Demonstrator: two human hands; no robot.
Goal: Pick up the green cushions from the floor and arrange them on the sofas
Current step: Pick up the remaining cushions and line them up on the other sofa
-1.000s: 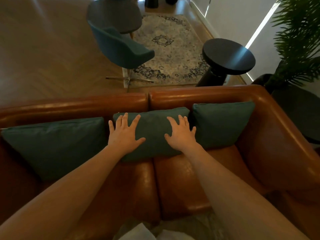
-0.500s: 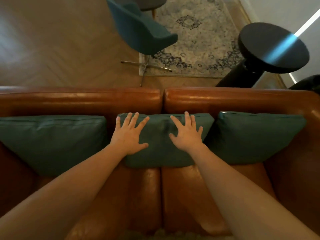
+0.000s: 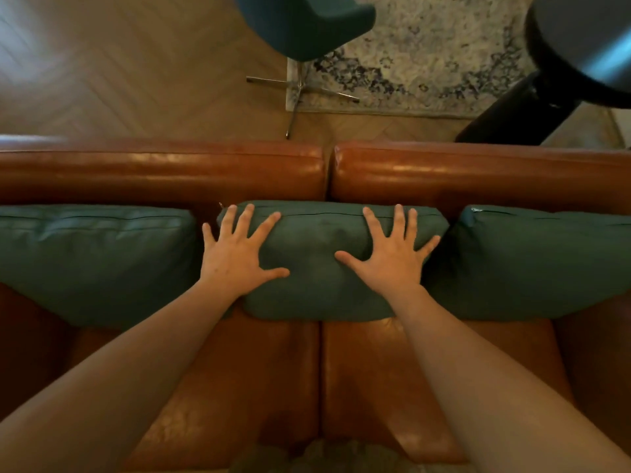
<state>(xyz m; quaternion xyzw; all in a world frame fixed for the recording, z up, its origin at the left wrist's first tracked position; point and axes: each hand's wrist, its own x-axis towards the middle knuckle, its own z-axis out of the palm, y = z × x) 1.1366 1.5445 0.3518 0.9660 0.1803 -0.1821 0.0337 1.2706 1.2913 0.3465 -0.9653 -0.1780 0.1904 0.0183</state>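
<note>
**Grip.** The left hand (image 3: 237,259) and right hand (image 3: 392,261) are laid flat on the middle green cushion (image 3: 316,285), with fingers straight and spread wide. Nothing is clasped. Bare fabric is left between the two thumbs.

**Position.** The cushion is propped against the backrest of the brown leather sofa (image 3: 164,172). Its lower edge sits on the seat, below the wrists. A second green cushion (image 3: 95,261) lies just outside the left hand. A third green cushion (image 3: 532,264) lies just outside the right hand and appears to touch the middle one.

**Step.** This is judged to be the settling and squaring of the middle cushion.

**Recommendation.** Pressure should be applied evenly through both palms, toward the backrest, so that the top seam beyond the fingertips (image 3: 398,213) is brought level. Uneven pushing would be expected to tilt the cushion or crowd a neighbour.
</note>
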